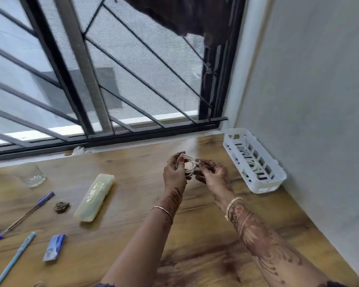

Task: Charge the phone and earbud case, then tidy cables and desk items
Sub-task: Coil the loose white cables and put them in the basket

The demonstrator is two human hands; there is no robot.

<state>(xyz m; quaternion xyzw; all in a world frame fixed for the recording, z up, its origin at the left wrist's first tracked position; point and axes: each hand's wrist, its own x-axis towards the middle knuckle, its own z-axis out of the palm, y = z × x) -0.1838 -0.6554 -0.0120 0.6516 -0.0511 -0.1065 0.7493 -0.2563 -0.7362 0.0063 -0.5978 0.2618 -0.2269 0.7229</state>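
Head view: a white cable point(188, 165), wound into a small coil of several loops, is held above the wooden surface point(133, 204) between both hands, near the back edge by the window. The left hand point(174, 172) is closed around one side of the coil, with the thumb over the loops and the fingers curled behind them. The grip of the right hand point(210, 175) is narrowed to a pinch on the opposite side of the coil, where the free end seems to be, though the tip cannot be made out through the blur. A white slotted basket point(266, 189) stands to the right against the wall, and a second cable point(252, 162) lies coiled inside it. The step in hand is therefore judged to be the securing of this coil before it is placed beside the other. Neither phone nor earbud case can be seen. The main risk is judged to be springing: if the pinch were relaxed before the end is tucked, the loops could be released and the coil undone. A loosely wound coil could also be snagged on the basket's slots or tangled with the cable already inside. At the left, a glass point(32, 175), a pencil case point(94, 196), a purple pen point(25, 215) and a light blue pen point(17, 255) lie well apart from the hands and are unlikely to be disturbed.
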